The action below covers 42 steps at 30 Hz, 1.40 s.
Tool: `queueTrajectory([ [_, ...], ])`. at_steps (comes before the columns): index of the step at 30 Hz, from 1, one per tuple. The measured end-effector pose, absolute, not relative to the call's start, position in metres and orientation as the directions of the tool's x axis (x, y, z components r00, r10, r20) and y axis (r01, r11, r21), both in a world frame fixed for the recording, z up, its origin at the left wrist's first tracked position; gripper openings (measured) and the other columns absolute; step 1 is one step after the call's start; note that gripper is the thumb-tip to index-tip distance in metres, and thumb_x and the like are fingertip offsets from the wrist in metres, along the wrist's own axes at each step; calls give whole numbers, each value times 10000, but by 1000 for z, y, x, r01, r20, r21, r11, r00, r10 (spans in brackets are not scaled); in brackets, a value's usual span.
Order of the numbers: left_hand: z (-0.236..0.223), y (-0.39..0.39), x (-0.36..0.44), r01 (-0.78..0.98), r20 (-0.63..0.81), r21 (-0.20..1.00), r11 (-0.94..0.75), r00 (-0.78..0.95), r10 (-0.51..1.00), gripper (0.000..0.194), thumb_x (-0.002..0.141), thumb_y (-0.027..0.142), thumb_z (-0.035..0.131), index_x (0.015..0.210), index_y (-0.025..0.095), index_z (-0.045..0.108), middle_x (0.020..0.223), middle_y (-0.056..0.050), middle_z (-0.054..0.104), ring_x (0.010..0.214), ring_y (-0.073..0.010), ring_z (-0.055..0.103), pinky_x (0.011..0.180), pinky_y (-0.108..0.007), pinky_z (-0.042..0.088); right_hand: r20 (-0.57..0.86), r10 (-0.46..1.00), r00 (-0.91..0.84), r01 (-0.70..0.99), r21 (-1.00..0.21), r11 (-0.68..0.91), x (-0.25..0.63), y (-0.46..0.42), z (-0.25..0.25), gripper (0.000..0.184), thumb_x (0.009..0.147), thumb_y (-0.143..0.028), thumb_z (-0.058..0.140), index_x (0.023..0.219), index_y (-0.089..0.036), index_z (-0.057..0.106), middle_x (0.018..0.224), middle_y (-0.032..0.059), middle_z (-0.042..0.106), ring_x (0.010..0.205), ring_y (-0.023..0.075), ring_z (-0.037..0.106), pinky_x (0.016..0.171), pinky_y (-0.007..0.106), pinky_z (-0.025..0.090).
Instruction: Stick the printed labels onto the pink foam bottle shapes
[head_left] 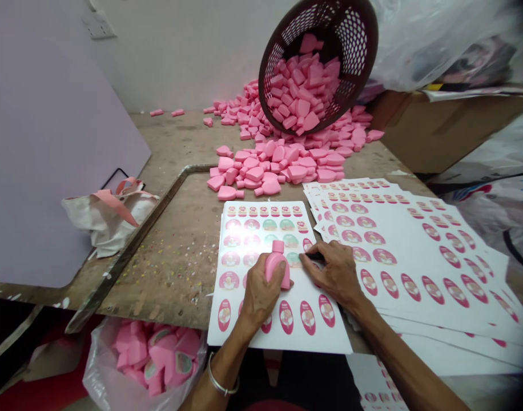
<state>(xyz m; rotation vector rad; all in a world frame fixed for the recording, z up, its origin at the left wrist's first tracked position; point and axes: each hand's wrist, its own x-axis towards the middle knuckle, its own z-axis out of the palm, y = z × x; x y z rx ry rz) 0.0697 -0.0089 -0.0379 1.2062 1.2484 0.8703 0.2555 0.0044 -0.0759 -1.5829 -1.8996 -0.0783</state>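
Note:
My left hand (261,291), with a metal bangle on its wrist, grips a pink plastic bottle (277,264) lying against a white sheet of oval pink labels (321,339). Part of the bottle is hidden by my fingers. My right hand (334,271) rests on the sheet just beside the bottle, pinching a small dark tool (313,257) whose exact kind I cannot tell. Further label sheets lie in an overlapping stack (415,274) to the right, under my right wrist's side.
A tilted brown plastic basket (287,63) spills a heap of pink bottles (274,168) across the worn wooden table (176,268). A plastic bag of labelled bottles (154,357) sits below the table edge. A cloth bag (111,222) and cardboard box (441,134) flank the table.

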Motion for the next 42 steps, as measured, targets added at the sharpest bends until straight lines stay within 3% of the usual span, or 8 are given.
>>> queueTrajectory([
  [7,-37,-9,69,118,-225,971,207,167,960,305,875,468,516,968,179,544,715,-18,651,666,-202,701,594,-266,517,599,796,-88,876,-333,347,252,-1,-64,154,771,-323,678,748,-213,573,662,-3,643,653,177,544,748,387,360],
  [9,-37,-9,68,99,-221,973,207,158,962,327,869,479,526,973,170,553,696,-19,650,651,-198,694,602,-273,524,582,813,11,814,-477,331,252,-6,-54,169,770,-341,684,741,-215,575,663,0,633,645,172,552,710,369,399],
  [12,-38,-10,67,-23,-233,970,240,171,957,405,849,519,544,1009,148,567,682,-28,653,624,-190,683,613,-290,543,421,875,239,635,-749,187,250,-14,-36,193,786,-382,667,734,-218,579,690,-2,621,631,157,570,608,309,445],
  [15,-36,-13,66,-279,-294,902,330,163,942,521,850,585,498,1084,125,570,863,-89,682,695,-195,688,616,-303,569,308,913,268,528,-840,128,238,-23,-21,197,786,-405,665,745,-221,609,706,-4,629,632,151,586,584,282,470],
  [18,-29,-18,66,-480,-356,793,375,135,925,597,869,622,424,1119,102,578,1032,-135,665,801,-206,682,624,-302,589,325,917,230,504,-846,174,219,-31,-13,186,795,-402,660,871,-233,664,777,13,666,669,163,614,609,292,502],
  [21,-19,-22,66,-534,-376,739,410,178,909,616,877,627,402,1099,88,602,990,-135,681,826,-222,681,621,-300,596,393,901,185,548,-802,238,206,-35,-12,235,815,-376,648,1011,-251,681,870,35,690,730,178,632,645,316,515],
  [29,-13,-26,61,-523,-336,755,395,208,918,655,866,682,335,1112,135,599,946,-105,684,766,-207,689,583,-290,592,522,849,86,667,-663,340,197,-35,-12,102,825,-331,650,883,-250,671,780,26,687,673,180,590,651,352,467],
  [42,-13,-26,61,-512,-340,759,402,215,916,569,915,603,316,1079,142,606,959,-103,681,732,-191,693,559,-276,590,519,851,78,684,-649,334,195,-34,-10,109,824,-325,651,866,-227,672,765,16,676,680,166,577,672,337,448],
])
